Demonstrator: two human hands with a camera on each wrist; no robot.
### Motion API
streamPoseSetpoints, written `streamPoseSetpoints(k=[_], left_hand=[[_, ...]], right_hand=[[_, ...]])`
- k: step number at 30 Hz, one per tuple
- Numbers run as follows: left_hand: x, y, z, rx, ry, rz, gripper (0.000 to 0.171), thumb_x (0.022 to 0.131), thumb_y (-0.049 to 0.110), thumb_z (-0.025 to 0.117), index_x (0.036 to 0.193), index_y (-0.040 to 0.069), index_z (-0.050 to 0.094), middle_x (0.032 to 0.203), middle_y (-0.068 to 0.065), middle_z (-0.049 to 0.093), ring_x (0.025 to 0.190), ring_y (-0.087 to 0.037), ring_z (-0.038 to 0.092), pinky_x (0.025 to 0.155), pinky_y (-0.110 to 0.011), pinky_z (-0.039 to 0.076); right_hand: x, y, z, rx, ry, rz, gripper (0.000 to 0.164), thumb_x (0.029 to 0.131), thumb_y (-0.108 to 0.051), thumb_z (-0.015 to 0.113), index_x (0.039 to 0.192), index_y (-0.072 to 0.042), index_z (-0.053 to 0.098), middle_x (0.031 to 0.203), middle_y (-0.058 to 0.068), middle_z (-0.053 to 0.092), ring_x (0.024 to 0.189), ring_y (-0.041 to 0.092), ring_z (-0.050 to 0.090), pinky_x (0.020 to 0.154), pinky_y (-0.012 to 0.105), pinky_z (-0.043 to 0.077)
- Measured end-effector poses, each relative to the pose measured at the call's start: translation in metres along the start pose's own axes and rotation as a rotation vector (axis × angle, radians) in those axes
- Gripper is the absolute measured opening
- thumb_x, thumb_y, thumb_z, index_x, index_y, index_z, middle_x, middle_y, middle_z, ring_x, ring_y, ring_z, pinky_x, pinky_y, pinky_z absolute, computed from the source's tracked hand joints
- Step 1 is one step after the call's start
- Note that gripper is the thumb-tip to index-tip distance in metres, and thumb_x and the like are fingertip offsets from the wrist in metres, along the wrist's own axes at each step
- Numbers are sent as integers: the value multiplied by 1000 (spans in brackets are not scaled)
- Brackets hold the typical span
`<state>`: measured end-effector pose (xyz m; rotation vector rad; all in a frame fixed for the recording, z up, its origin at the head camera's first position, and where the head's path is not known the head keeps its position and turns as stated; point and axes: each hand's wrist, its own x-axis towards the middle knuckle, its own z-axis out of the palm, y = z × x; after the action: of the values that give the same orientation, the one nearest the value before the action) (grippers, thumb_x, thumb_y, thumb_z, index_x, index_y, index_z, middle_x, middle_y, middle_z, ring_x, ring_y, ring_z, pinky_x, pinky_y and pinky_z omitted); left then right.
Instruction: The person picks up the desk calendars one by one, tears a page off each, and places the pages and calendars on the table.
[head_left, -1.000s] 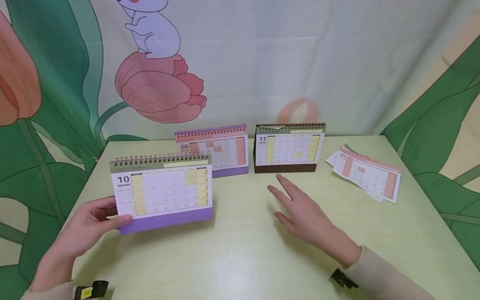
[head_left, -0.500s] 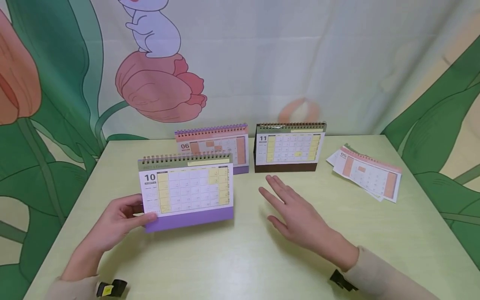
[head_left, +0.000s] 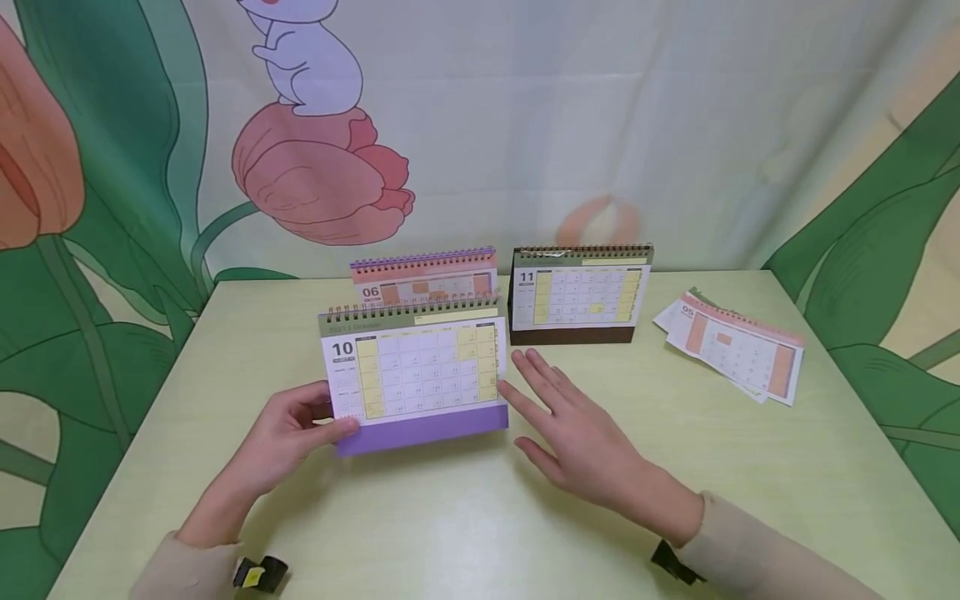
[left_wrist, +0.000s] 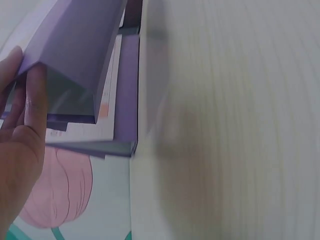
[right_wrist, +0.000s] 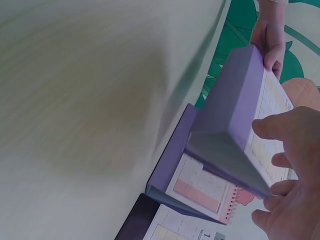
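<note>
My left hand [head_left: 296, 437] grips a purple-based desk calendar [head_left: 420, 367] by its lower left corner, thumb on the front. It is turned to page 10 and tilts slightly, its right end higher. From the left wrist view, fingers [left_wrist: 36, 97] reach into the hollow of the purple stand [left_wrist: 75, 45], held above the table. At its right edge is my right hand [head_left: 577, 442], fingers extended and spread. The right wrist view has those fingers and thumb around the open end of the stand [right_wrist: 227, 115], apart from or right at its page edge.
Behind the held calendar stands another purple desk calendar [head_left: 423, 271] on page 06, partly covered. A brown-based desk calendar [head_left: 581, 296] on page 11 stands to its right. Loose calendar sheets [head_left: 738, 354] lie at the table's [head_left: 450, 533] right. A printed curtain [head_left: 487, 125] hangs behind.
My left hand has carried the page 10 calendar rightward, in front of the page 06 one. My right hand has shifted slightly left, and the two now meet closely at the calendar's right edge.
</note>
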<state>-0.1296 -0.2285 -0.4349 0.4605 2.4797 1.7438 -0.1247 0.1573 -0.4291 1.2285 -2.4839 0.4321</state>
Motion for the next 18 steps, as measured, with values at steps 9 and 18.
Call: streamPoseSetpoints(k=[9,18], left_hand=[[10,3,23,-86,12,-21,41,91,4,78,130,-1,67,112,-15,72,91,-25,67,71,-29,56],[16,3,46,-127,-34,-59,40,90,3,79,127,-1,68,116,-14,73,95,-27,68,75,-29,55]], right_hand=[[6,-7,2,-5,30,-36,73,90,-20,78,153,-4,45,167,22,18,154,36,15,122,50,20],[10,-9,7,-26,39,-52,72,92,-22,76,154,-4,44,168,21,16,154,37,14,123,50,18]])
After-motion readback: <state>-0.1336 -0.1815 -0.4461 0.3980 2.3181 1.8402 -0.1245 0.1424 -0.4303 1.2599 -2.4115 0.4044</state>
